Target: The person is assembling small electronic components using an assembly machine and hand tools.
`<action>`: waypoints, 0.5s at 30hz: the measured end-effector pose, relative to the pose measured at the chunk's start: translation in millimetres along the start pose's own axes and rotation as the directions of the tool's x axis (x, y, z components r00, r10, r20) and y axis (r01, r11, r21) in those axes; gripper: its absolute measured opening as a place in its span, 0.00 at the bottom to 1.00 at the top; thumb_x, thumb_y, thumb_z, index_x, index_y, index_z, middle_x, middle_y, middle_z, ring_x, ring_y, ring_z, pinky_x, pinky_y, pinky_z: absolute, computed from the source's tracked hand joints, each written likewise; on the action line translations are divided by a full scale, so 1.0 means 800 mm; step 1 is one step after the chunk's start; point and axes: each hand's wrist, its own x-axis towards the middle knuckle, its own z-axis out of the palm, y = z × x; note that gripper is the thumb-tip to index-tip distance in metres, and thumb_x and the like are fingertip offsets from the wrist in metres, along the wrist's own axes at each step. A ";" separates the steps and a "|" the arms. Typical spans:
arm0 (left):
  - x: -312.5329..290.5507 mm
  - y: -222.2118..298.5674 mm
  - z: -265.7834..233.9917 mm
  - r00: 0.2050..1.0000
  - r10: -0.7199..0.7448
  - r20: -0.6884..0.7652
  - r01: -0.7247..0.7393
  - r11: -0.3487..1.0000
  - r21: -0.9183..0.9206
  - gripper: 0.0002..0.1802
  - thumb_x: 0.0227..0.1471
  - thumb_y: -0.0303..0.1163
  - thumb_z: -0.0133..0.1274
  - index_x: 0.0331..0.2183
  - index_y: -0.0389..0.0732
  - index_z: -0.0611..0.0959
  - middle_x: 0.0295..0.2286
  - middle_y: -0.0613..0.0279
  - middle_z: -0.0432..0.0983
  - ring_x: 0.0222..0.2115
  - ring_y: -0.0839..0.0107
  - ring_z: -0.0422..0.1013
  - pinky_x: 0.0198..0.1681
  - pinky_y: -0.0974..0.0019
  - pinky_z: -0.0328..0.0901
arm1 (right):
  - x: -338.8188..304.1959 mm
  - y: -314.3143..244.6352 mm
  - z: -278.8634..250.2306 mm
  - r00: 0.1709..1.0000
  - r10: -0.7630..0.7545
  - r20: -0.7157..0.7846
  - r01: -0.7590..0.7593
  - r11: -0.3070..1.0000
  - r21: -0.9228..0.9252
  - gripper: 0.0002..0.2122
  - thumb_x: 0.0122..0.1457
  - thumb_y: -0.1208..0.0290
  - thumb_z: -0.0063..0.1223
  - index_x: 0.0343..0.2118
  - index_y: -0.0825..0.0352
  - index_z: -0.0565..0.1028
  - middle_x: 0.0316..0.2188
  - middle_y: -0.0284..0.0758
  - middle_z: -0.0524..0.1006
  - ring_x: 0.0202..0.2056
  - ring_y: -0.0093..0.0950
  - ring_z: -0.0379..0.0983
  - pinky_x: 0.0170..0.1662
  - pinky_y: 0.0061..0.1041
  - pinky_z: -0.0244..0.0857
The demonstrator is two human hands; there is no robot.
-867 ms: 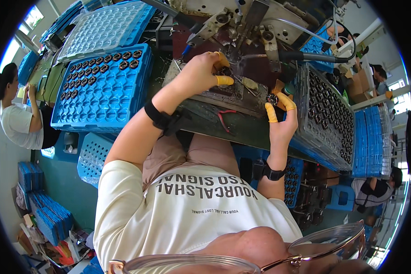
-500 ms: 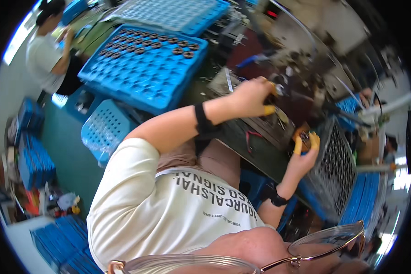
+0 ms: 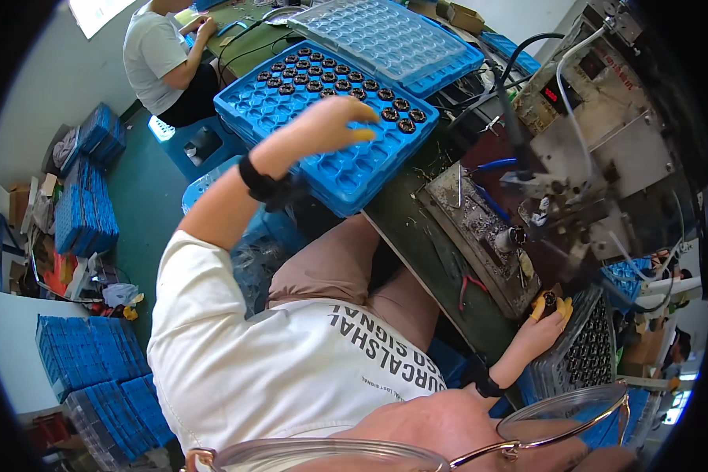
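Note:
My left hand [image 3: 330, 126] hangs over the blue tray [image 3: 322, 189], its yellow-covered thumb and finger spread apart with nothing visible between them. Several small round dark-and-copper parts, like motor stators [image 3: 406, 125], sit in the tray's far pockets; nearer pockets hold none. My right hand [image 3: 544, 329], also with yellow finger covers, is closed around another such stator [image 3: 550, 300] beside the bench edge. One more round part [image 3: 516, 235] stands at the end of a light cylinder on the machine's metal plate [image 3: 464, 228].
Red-handled pliers [image 3: 470, 289] lie on the green bench. A bench machine with hoses [image 3: 582, 134] rises at the right. Beside my right hand stands a tray packed with dark parts [image 3: 590, 338]. A clear-lidded blue tray [image 3: 393, 47] is at the back. Another person [image 3: 161, 59] sits at far left.
My left hand has swung left from the machine to above the blue tray. My right hand keeps its stator near the bench edge. The whole view has shifted.

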 end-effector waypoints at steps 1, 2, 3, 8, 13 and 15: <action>-0.003 -0.025 -0.025 0.989 -0.146 0.030 0.143 0.985 0.094 0.18 0.52 0.36 0.60 0.43 0.38 0.84 0.40 0.49 0.81 0.41 0.56 0.77 0.45 0.60 0.70 | -0.002 0.001 0.000 1.000 0.006 -0.003 -0.006 1.000 -0.006 0.18 0.62 0.65 0.55 0.46 0.75 0.71 0.51 0.52 0.73 0.53 0.50 0.68 0.53 0.41 0.65; -0.007 -0.059 -0.045 0.961 -0.277 0.005 0.272 0.947 0.170 0.18 0.52 0.35 0.60 0.44 0.38 0.84 0.40 0.50 0.81 0.41 0.56 0.77 0.45 0.60 0.71 | -0.004 0.000 0.004 0.999 0.034 0.034 -0.033 0.999 -0.030 0.18 0.61 0.64 0.56 0.45 0.75 0.71 0.51 0.52 0.73 0.53 0.50 0.68 0.54 0.41 0.64; -0.010 -0.092 -0.061 0.916 -0.400 -0.028 0.395 0.888 0.237 0.18 0.51 0.35 0.60 0.44 0.38 0.83 0.40 0.50 0.81 0.40 0.55 0.78 0.45 0.60 0.71 | -0.004 0.000 0.006 0.996 0.062 0.071 -0.058 0.997 -0.059 0.19 0.61 0.63 0.56 0.45 0.76 0.71 0.51 0.53 0.72 0.53 0.51 0.68 0.54 0.41 0.64; -0.013 -0.188 -0.102 0.919 -0.384 -0.083 0.391 0.871 0.297 0.25 0.47 0.35 0.63 0.48 0.40 0.81 0.39 0.47 0.81 0.40 0.54 0.78 0.45 0.59 0.71 | 0.002 0.006 0.004 0.990 0.083 0.110 -0.079 0.996 -0.042 0.20 0.60 0.62 0.57 0.45 0.77 0.71 0.51 0.55 0.72 0.53 0.52 0.67 0.52 0.41 0.65; 0.018 -0.210 -0.089 0.944 -0.323 0.070 0.283 0.900 0.332 0.27 0.40 0.40 0.66 0.43 0.38 0.83 0.38 0.47 0.81 0.40 0.51 0.77 0.45 0.56 0.70 | 0.014 -0.018 -0.058 0.954 0.228 0.196 -0.299 0.791 0.534 0.17 0.57 0.71 0.62 0.48 0.71 0.74 0.51 0.46 0.75 0.50 0.42 0.73 0.51 0.33 0.67; 0.022 -0.233 -0.080 0.972 -0.229 -0.046 0.231 0.919 0.320 0.25 0.39 0.39 0.66 0.41 0.37 0.83 0.36 0.47 0.81 0.38 0.52 0.77 0.42 0.55 0.70 | 0.010 -0.014 -0.087 0.988 0.138 0.065 -0.150 0.800 0.581 0.17 0.54 0.74 0.64 0.47 0.68 0.76 0.49 0.41 0.77 0.46 0.34 0.74 0.47 0.28 0.67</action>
